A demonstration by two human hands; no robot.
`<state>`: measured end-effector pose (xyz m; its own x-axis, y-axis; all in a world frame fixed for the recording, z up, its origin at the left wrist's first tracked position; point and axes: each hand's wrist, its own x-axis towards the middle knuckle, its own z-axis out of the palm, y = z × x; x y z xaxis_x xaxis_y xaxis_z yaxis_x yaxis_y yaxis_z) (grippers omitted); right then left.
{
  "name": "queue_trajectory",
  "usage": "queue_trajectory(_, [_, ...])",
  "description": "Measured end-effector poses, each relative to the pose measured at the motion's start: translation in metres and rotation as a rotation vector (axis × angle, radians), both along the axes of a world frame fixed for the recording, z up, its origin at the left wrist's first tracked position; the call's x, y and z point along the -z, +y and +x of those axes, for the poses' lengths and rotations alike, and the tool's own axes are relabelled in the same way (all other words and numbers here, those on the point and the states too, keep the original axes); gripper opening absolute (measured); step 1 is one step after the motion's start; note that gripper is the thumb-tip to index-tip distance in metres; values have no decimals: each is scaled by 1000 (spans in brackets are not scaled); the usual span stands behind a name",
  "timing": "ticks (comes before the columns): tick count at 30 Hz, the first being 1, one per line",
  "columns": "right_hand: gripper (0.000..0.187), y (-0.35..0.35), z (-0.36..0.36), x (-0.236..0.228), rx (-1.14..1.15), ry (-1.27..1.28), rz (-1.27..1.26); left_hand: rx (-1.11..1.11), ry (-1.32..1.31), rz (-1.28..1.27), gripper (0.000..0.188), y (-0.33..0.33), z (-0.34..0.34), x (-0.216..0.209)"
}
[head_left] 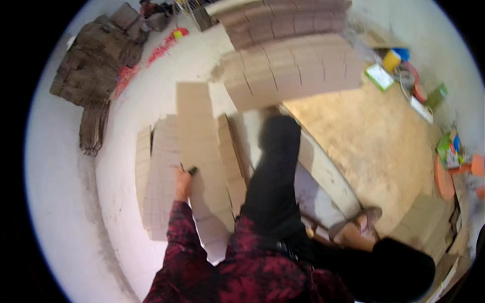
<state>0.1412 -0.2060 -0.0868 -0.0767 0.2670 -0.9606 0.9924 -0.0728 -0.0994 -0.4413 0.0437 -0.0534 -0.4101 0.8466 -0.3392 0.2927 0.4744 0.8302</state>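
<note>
My left hand (183,184) is at the left edge of a long strip of brown cardboard (203,136) and appears closed on that edge. A small black thing (192,170) shows at its fingertips, too blurred to name. The strip slants over other cardboard pieces: a stack (162,177) to the left and narrower pieces (232,164) to the right, beside my knee. My right hand does not show.
Large cardboard stacks (293,70) stand ahead. Dark folded cardboard (98,60) is piled at the far left. A pale plank (331,174) runs to my sandalled foot (356,227). Tape rolls and packets (404,76) lie along the right wall, near an orange stool-like object (444,177).
</note>
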Motion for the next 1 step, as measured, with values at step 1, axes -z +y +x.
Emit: queue_trajectory(1, [52,12,-1,1,-13,10,6,-70,169,-28,31,2,-16,15])
